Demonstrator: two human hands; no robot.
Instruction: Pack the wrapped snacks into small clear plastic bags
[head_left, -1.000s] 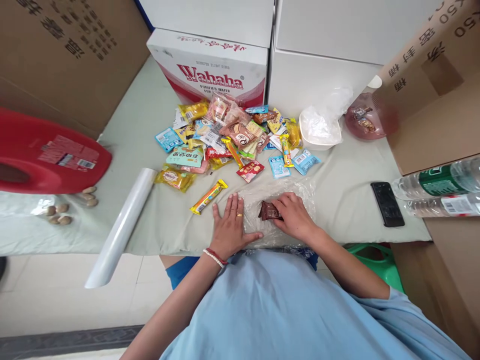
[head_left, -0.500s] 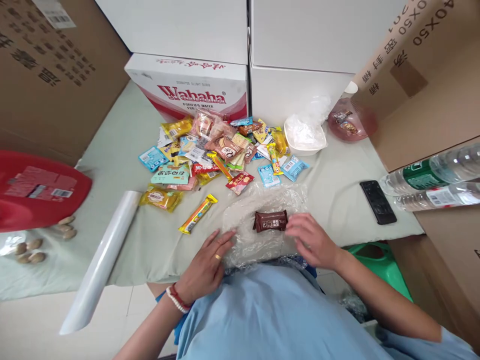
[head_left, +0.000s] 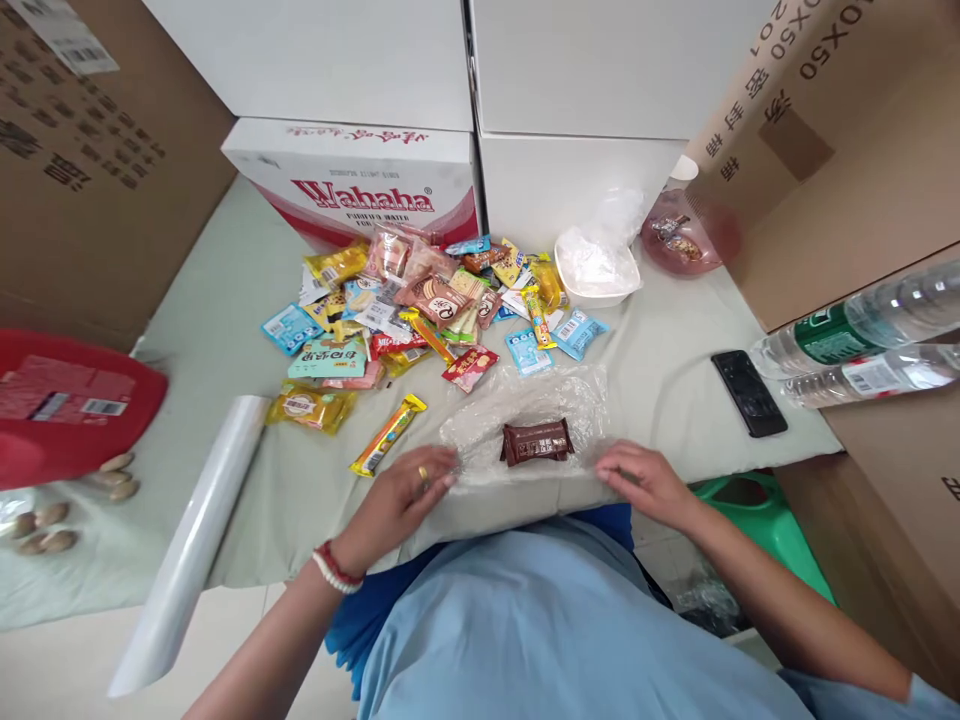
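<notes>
A crumpled sheet of clear plastic film (head_left: pixel 480 425) lies at the table's front. On it rest dark brown wrapped snacks (head_left: pixel 538 442), apparently two, one partly over the other. At the film's left edge my left hand (head_left: pixel 409 495) has its fingers closed on the near corner. Opposite it, my right hand (head_left: pixel 645 483) pinches the film at the right edge, its thumb against the fingers. A yellow-orange snack stick (head_left: pixel 388 435) lies just beyond my left hand. Behind the film spreads a pile of assorted packaged snacks (head_left: pixel 435 298).
A long roll of film (head_left: pixel 196 530) lies at left, near a red bag (head_left: pixel 71 400) and several round brown nuts (head_left: pixel 51 515). Along the back stand a Wahaha carton (head_left: pixel 360 190) and a white bowl (head_left: pixel 598 285). A phone (head_left: pixel 748 392) and water bottles (head_left: pixel 862 330) are at right.
The film's near edge has come up and away from my body, toward the brown snacks. My right hand has left the snacks and moved right to the film's edge.
</notes>
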